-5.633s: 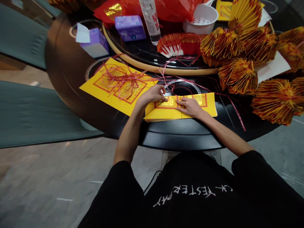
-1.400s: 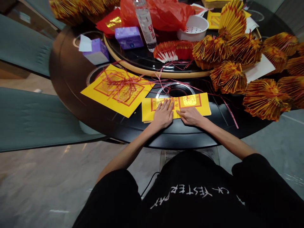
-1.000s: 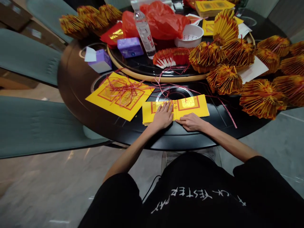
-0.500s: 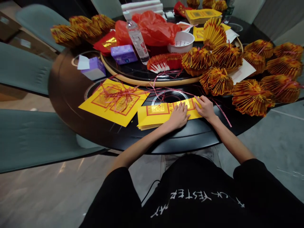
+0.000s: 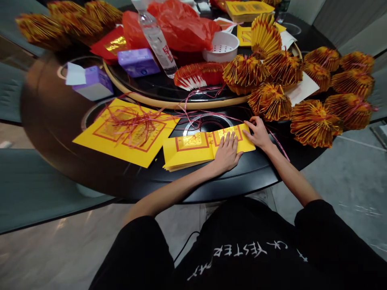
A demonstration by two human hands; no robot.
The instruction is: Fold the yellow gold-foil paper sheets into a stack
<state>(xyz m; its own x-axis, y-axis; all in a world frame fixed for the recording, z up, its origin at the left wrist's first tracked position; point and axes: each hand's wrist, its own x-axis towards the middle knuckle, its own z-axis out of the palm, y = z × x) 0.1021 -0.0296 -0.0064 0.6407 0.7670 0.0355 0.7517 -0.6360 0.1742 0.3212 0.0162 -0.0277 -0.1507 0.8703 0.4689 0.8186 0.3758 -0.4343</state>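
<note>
My left hand (image 5: 227,154) lies flat, fingers stretched, on a folded stack of yellow printed paper (image 5: 193,149) with red borders and gold patches. A crease shows in the stack just left of that hand. At the stack's right end, my right hand (image 5: 259,133) touches the edge, its thumb and fingers apart. Left of the stack is a flat yellow paper sheet (image 5: 145,159), and a tangle of pink-red strings (image 5: 137,123) rests on it. Some strings trail across the table behind the stack.
Several pleated gold paper bundles (image 5: 316,123) stand at the right, with more at the far left. On the raised turntable (image 5: 193,105) are a water bottle (image 5: 159,44), a white strainer basket (image 5: 222,46), a red plastic bag (image 5: 184,28) and a purple tissue pack (image 5: 137,62).
The view has shifted, so the table items appear farther left. A crease now shows across the yellow stack. Both hands stay on the stack, with the right thumb and fingers more spread.
</note>
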